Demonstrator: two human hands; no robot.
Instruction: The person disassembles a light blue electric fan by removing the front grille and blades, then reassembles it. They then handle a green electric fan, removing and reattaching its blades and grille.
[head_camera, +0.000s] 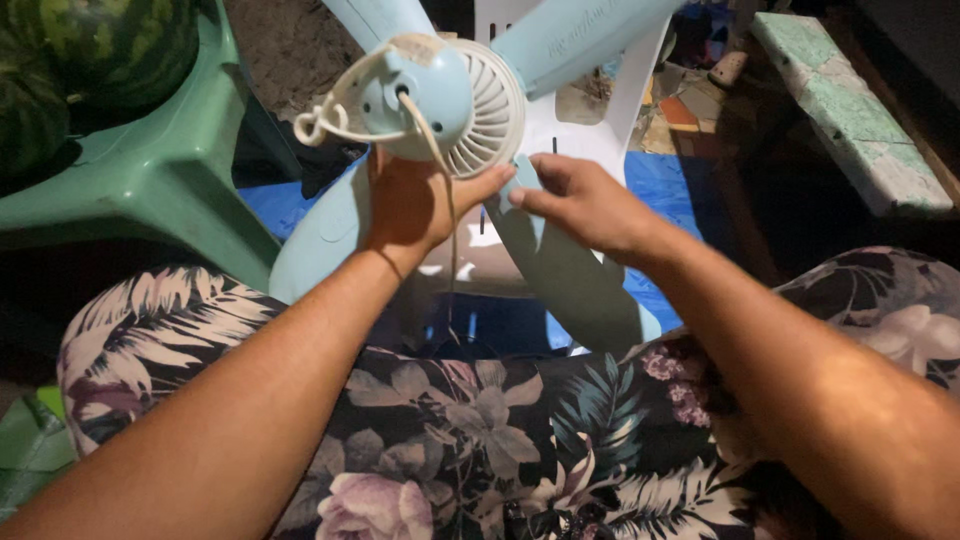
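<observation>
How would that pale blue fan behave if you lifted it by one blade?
The fan would probably feel light, since it looks like thin plastic. A blade is long and flat, so it may flex under the motor's weight. The loose cord would likely dangle and swing. The left hand supports the motor; the right hand touches the blade.

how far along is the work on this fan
Done: the fan has no front guard on; its pale blue blades are bare and the cord is bundled on the motor housing. In hand: the left hand grips under the motor, and the right hand pinches one blade. Left: the blades remain mounted; no guard is in view.
</observation>
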